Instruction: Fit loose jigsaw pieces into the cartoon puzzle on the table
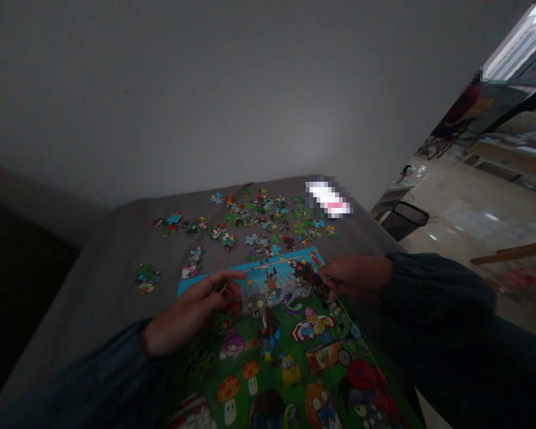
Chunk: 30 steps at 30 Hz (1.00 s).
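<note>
A colourful cartoon puzzle board (290,363), blue along its top and green below, lies on the grey-covered table. Over its upper left part is my left hand (201,304), with the index finger reaching right and the other fingers curled; a small yellowish edge shows between them, too dim to name. My right hand (351,277) is closed in a pinch at the board's upper right edge, and what its fingertips hold, if anything, is hidden. Beyond the board, loose jigsaw pieces (259,214) are spread in clusters. A smaller pile of pieces (147,277) lies to the left.
A lit phone (328,198), its screen blurred out, rests at the table's far right corner. Behind the table (102,262) rises a plain wall (232,95). On the floor to the right stands a dark mesh basket (404,220), with furniture farther back.
</note>
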{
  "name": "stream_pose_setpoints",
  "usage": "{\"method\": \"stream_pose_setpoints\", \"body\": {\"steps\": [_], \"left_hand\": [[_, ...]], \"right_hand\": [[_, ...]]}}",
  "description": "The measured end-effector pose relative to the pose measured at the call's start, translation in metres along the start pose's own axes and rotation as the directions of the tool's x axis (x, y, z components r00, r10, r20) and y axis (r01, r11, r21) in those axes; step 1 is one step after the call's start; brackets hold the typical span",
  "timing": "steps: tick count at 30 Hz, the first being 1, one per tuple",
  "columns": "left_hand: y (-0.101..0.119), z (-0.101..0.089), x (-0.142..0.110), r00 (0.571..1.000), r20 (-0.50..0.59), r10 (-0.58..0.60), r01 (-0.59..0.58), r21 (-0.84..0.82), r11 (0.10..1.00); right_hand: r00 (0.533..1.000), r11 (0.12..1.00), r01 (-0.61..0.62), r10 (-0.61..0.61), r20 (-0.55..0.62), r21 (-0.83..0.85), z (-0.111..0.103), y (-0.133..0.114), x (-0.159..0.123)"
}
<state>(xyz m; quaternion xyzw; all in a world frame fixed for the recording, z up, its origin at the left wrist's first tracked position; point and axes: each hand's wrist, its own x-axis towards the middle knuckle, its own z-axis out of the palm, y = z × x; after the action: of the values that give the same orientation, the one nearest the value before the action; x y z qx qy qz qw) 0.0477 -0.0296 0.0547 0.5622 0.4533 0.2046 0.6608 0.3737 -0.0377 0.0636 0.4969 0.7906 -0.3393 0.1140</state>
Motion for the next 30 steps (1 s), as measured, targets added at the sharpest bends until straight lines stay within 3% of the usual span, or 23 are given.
{"method": "stream_pose_setpoints", "body": {"steps": [6,14,21,26,30], "left_hand": [[-0.003,0.000,0.002,1.000,-0.020,-0.018,0.016,-0.074,0.997],[0.002,0.002,0.002,0.997,-0.069,-0.042,0.027,-0.203,0.979],[0.009,-0.005,0.001,0.991,-0.060,-0.116,0.053,-0.629,0.775],[0.017,-0.005,-0.001,0.983,-0.077,-0.166,0.072,-0.671,0.738],[0.016,-0.005,-0.001,0.989,-0.062,-0.131,0.054,-0.681,0.731]], "right_hand": [[1.000,1.000,0.004,-0.004,-0.008,0.019,0.005,0.000,0.004],[0.996,0.999,0.037,-0.038,0.076,0.013,-0.007,-0.001,0.002],[0.997,0.998,0.056,-0.058,0.050,0.032,-0.010,-0.004,-0.001],[0.996,0.999,0.017,-0.020,0.093,0.035,-0.009,0.009,-0.001],[0.993,0.995,0.005,-0.016,0.115,0.095,-0.015,0.024,-0.008]]}}
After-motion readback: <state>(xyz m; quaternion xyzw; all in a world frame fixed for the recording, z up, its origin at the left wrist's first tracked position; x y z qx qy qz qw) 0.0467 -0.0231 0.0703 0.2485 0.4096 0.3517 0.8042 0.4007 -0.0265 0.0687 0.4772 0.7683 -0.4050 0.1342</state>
